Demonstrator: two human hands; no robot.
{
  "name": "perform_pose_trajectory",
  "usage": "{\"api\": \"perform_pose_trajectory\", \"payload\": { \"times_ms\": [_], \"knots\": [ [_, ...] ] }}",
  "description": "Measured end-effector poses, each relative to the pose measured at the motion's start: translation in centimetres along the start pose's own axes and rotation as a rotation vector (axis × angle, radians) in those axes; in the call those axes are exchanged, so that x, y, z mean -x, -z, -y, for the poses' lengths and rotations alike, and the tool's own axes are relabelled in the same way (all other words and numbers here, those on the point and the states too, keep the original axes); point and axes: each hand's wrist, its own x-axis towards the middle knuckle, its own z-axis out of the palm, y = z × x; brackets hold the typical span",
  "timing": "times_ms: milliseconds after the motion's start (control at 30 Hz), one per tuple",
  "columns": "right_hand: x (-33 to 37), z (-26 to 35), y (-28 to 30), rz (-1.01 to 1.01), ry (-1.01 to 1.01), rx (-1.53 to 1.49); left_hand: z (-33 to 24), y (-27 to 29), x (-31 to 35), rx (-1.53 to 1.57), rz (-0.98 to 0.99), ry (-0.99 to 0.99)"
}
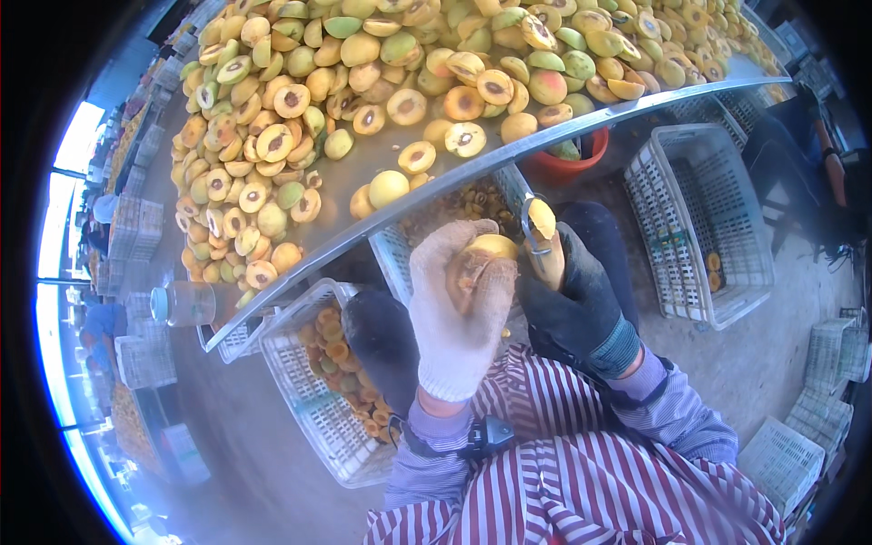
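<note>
My left hand [454,300], in a white knitted glove stained brown, is closed around a yellow peach [493,245], whose lower side the fingers hide. Just right of it, my right hand [581,304] wears a dark glove and grips a pitting knife [547,263] by its light wooden handle. A curved metal loop shows at the tool's upper end, with a yellow piece of fruit [541,218] on it. Tool and peach are close together; whether they touch I cannot tell. Beyond my hands, many halved peaches [363,50], several with pits showing, lie heaped on a metal-edged table [350,159].
A white crate [313,436] of peach halves stands at my left. Scraps lie in a crate [391,259] beneath the table edge. An orange-red bucket [595,145] and a crate [672,272] with a few halves are right. A clear jar [193,304] sits far left; another person [799,154] is far right.
</note>
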Motion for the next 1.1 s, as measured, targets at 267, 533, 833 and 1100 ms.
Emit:
{"api": "perform_pose_trajectory", "payload": {
  "times_ms": [267,533,833,1100],
  "knots": [
    [0.6,2.1,-1.2,0.175,-0.124,0.116,1.0,2.2,-1.7,0.416,-0.217,0.276],
    [0.4,0.7,-2.0,0.206,0.108,0.322,-0.5,3.6,-1.3,0.191,-0.186,0.145],
    [0.8,1.4,-2.9,0.287,0.049,0.182,-0.1,3.0,-0.1,0.677,-0.245,0.288],
    [1.0,2.0,-3.2,0.309,-0.008,0.103,-0.6,2.1,0.4,0.105,-0.213,0.018]
  ]
}}
